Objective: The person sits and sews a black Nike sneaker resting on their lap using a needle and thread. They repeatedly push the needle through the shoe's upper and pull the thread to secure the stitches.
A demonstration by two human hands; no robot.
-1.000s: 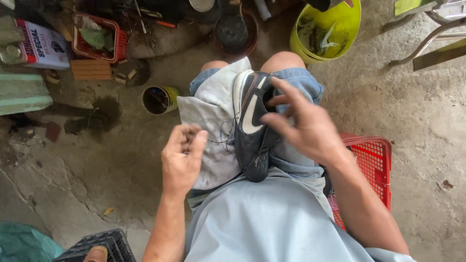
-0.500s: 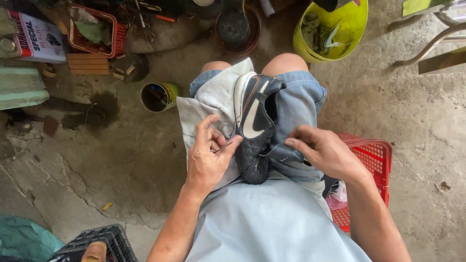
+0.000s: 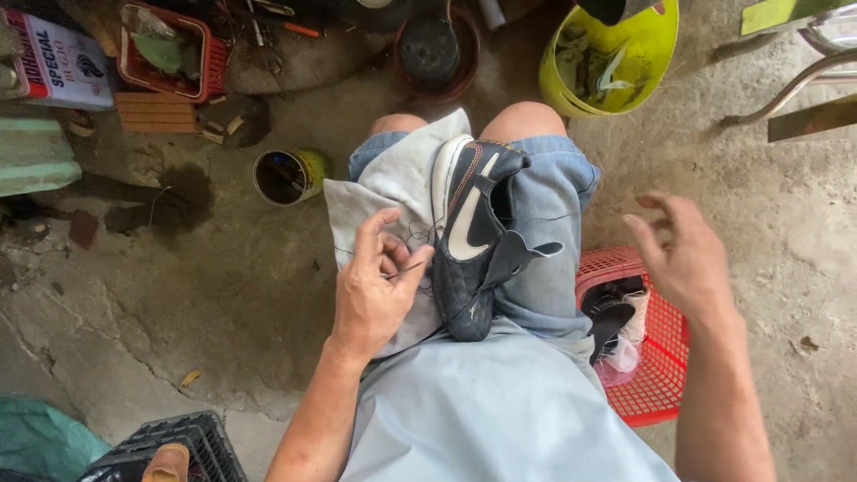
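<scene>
A black-and-white shoe (image 3: 469,241) is laid on a grey cloth (image 3: 393,192) across the lap.

A thin needle (image 3: 406,268) is pinched by the left hand (image 3: 375,290), which rests on the cloth at the shoe's 9 o'clock. The right hand (image 3: 683,254) is held open and empty at the shoe's 3 o'clock, above a red basket (image 3: 656,393). An open tin can (image 3: 286,176) stands on the floor at 10 o'clock.

Shoe (image 3: 469,245) on cloth (image 3: 384,192) across lap. Left hand (image 3: 379,290) on cloth, beside shoe. Right hand (image 3: 683,259) over basket (image 3: 656,393). Tin can (image 3: 286,176) left of knees, bucket (image 3: 607,67) ahead.
</scene>
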